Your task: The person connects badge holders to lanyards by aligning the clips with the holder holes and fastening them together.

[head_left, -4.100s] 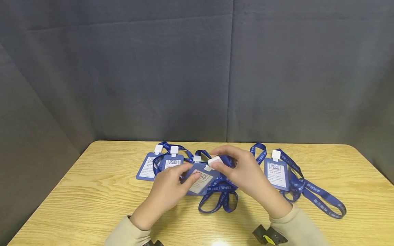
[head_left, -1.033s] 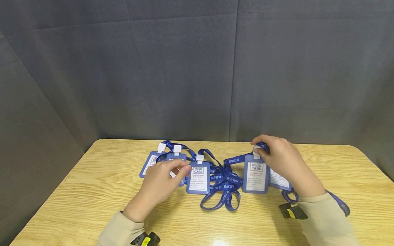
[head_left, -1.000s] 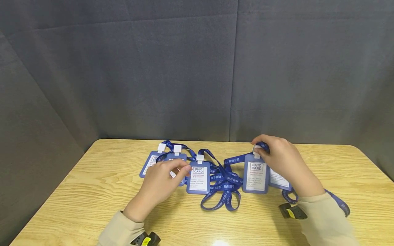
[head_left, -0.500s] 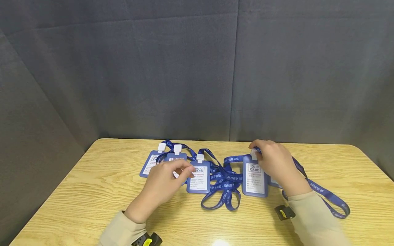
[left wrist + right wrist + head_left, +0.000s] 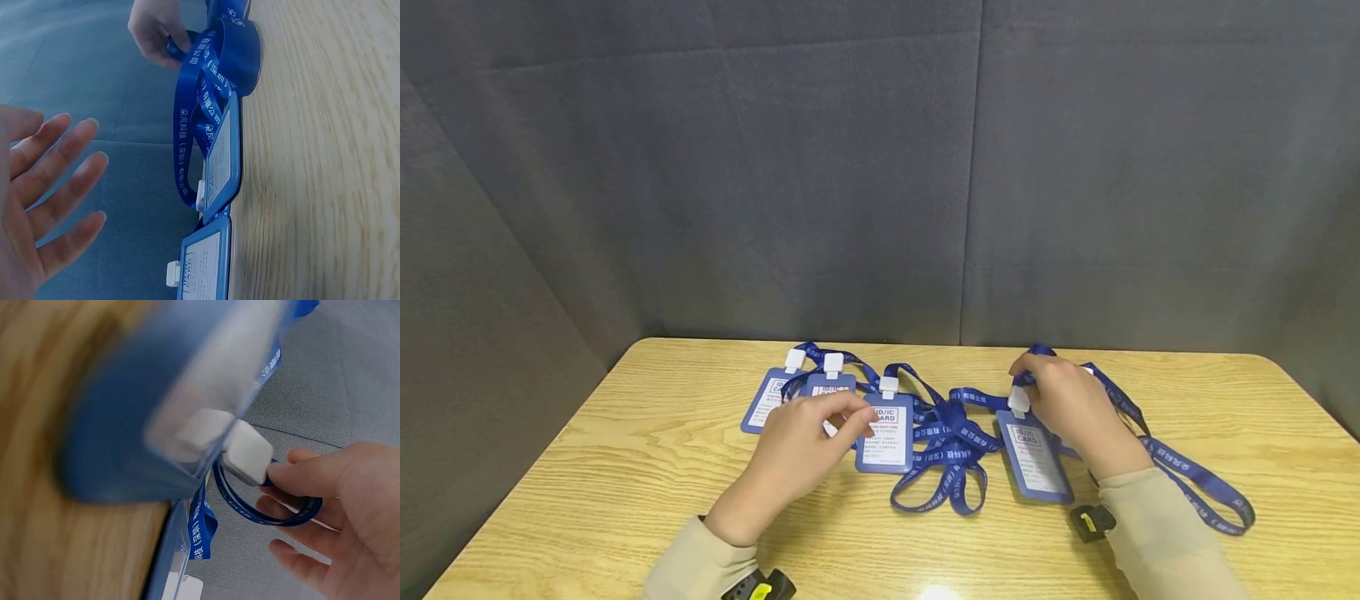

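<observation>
My right hand (image 5: 1071,408) pinches a blue lanyard strap (image 5: 265,517) just above the white clip (image 5: 247,453) of a blue ID badge holder (image 5: 1036,458). The holder hangs tilted, its lower end swung right, partly over another badge. Held above the left badges, my left hand (image 5: 808,437) is empty, with fingers spread and relaxed (image 5: 69,181). Its thumb and fingertips overlap the third badge holder (image 5: 883,454) in the head view. Two more holders lie at left: the outermost badge (image 5: 760,417) and a badge (image 5: 842,383) partly hidden by this hand.
A heap of blue lanyards (image 5: 951,454) lies mid-table, one strap running to the held badge. Behind my right hand is another badge, mostly hidden, its lanyard (image 5: 1202,479) looping right. Grey cloth (image 5: 880,183) hangs behind the wooden table (image 5: 595,500).
Earlier both hands held the badge over the middle; my left hand has let go, and my right has carried it rightward. Since half a second ago, its lower end has swung right and nearer.
</observation>
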`<move>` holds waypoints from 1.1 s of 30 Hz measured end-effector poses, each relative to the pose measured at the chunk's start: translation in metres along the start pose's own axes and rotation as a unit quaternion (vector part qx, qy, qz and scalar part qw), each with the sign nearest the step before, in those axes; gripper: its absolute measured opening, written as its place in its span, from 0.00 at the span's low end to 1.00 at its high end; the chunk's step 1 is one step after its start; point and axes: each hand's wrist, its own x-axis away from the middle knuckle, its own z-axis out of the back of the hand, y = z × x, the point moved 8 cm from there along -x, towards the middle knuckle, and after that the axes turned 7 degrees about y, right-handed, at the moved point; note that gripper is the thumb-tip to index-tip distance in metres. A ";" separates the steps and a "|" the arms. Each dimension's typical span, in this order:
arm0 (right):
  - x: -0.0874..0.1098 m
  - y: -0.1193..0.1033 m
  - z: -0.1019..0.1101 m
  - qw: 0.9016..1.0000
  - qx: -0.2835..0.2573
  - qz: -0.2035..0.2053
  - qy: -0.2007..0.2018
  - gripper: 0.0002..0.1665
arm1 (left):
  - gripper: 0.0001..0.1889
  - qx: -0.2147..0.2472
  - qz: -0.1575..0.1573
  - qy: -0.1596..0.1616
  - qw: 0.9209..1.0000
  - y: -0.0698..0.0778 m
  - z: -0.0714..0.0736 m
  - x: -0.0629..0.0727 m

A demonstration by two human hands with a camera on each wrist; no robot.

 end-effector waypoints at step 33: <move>0.021 0.001 0.041 1.000 -0.016 -0.010 -0.011 0.13 | 0.23 -0.035 -0.031 -0.008 0.999 -0.003 0.020 0.008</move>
